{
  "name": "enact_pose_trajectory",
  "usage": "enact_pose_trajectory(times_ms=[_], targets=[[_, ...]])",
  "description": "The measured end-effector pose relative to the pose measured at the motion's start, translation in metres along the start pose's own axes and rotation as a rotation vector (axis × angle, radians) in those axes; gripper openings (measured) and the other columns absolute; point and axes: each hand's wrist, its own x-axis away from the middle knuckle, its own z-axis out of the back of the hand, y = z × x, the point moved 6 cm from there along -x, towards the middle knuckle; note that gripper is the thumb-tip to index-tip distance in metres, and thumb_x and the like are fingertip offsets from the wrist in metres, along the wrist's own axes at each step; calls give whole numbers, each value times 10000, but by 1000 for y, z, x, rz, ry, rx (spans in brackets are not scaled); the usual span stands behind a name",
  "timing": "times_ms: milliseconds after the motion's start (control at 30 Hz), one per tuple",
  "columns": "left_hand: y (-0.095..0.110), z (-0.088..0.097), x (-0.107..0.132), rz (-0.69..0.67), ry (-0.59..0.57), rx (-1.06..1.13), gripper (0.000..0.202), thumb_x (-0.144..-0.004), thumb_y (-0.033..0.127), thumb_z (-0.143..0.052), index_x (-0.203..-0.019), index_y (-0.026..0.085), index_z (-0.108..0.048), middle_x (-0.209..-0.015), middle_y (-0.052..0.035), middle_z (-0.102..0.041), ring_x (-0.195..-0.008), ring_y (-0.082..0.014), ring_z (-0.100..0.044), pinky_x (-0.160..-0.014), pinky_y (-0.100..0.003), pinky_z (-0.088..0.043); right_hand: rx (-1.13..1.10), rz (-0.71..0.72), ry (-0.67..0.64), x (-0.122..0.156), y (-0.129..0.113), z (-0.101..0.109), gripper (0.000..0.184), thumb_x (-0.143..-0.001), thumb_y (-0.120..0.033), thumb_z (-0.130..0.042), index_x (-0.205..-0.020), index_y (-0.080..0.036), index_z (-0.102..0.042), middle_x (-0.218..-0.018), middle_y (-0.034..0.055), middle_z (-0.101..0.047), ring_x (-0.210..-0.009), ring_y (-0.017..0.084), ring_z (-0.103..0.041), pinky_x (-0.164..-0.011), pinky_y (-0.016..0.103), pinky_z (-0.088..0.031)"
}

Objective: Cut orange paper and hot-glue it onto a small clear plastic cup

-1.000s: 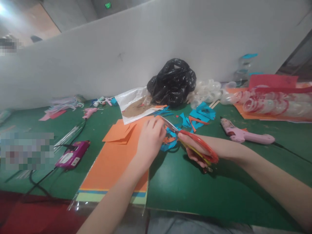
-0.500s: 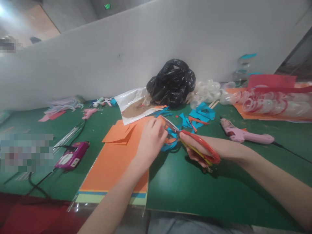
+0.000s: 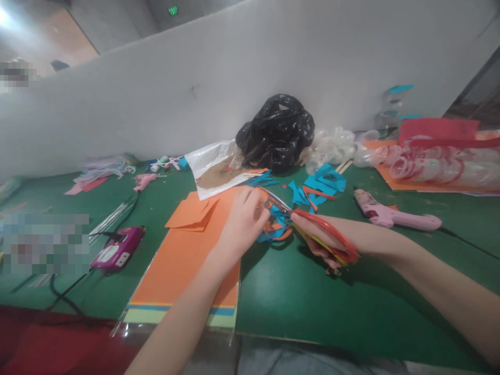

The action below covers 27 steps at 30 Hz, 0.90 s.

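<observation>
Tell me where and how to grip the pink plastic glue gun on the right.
Take the pink plastic glue gun by mid-handle, probably from above on the near side: it lies on the table, handle pointing right, dark nozzle pointing left and away. Avoid the thin black cord at the handle's end.

The scissors (image 3: 339, 235) are red and yellow, the tabletop (image 3: 281, 297) green.

A plain pale-grey partition (image 3: 156, 104) stands along the far side of a green tabletop (image 3: 281, 302). Above it, upper left, a bright light (image 3: 4, 16) and green lit sign (image 3: 173, 10) are noted. Lower left, a red surface (image 3: 58, 346), possibly flooring, lies below table level.
</observation>
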Motion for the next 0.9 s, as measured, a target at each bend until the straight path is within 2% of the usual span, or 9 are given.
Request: enact_pose_trajectory(times_ms=[67, 167, 333, 500, 600, 700, 767, 900], targets=[[2, 0, 0, -34, -10, 4, 233, -844, 30, -578, -828, 222, -447, -911, -20, -563, -906, -192, -545, -809, -315, -471, 18, 9, -52, 4, -3, 0, 522, -848, -736, -581, -833, -214, -574, -528, -57, -543, -395, 107, -542, -446, 234, -513], [4, -1, 0, -80, -30, 22, 253, -844, 32, -598, -822, 226, -436, -889, -8, -552, -881, -183, -535, -792, -304, -468, -12, -1, -110, 8, -1, 1, 434, -872, -623, -615, -722, -221, -545, -616, -26, -610, -449, 110, -578, -473, 235, -527], [5, 1, -2, -103, -62, 42, 258, -849, 46, -600, -809, 230, -424, -872, -4, -553, -863, -179, -536, -772, -300, -468, -21, 8, -72, 9, 3, 5, 421, -906, -607, -594, -726, -229, -558, -609, -3, -604, -504, 169, -621, -531, 305, -569], [4, 2, -3, -92, -63, 48, 234, -845, 58, -574, -804, 233, -423, -881, -12, -563, -867, -180, -542, -772, -302, -476, -55, -12, -21, 8, 2, 5, 400, -886, -643, -610, -935, -249, -573, -564, -43, -557, -477, 175, -596, -538, 319, -582], [4, 1, -2, -100, -67, 42, 214, -839, 47, -556, -838, 231, -448, -884, -15, -566, -882, -185, -546, -792, -305, -485, -99, -1, -22, 10, 1, 6, 397, -808, -605, -713, -826, -250, -534, -588, -48, -546, -463, 153, -562, -524, 308, -564], [4, -1, -1, -113, -71, 27, 230, -839, 25, -524, -959, 221, -507, -965, -38, -600, -945, -195, -570, -852, -324, -504, -124, 5, -36, 11, 0, 7, 460, -815, -611, -701, -680, -241, -463, -579, -43, -513, -448, 125, -524, -509, 292, -538], [4, -1, 0, -126, -69, 5, 243, -859, 30, -510, -1014, 217, -527, -1035, -59, -613, -1010, -203, -587, -906, -346, -511, -103, 12, -45, 12, -3, 6, 481, -838, -621, -673, -653, -236, -451, -574, -42, -499, -447, 117, -507, -514, 290, -530], [4, -2, 0, -166, -60, -27, 200, -888, 56, -525, -1008, 215, -542, -1111, -84, -622, -1096, -219, -606, -965, -382, -520, -57, -24, -8, 13, -7, 7, 483, -845, -620, -661, -662, -240, -426, -547, -45, -468, -455, 130, -490, -494, 295, -511]])
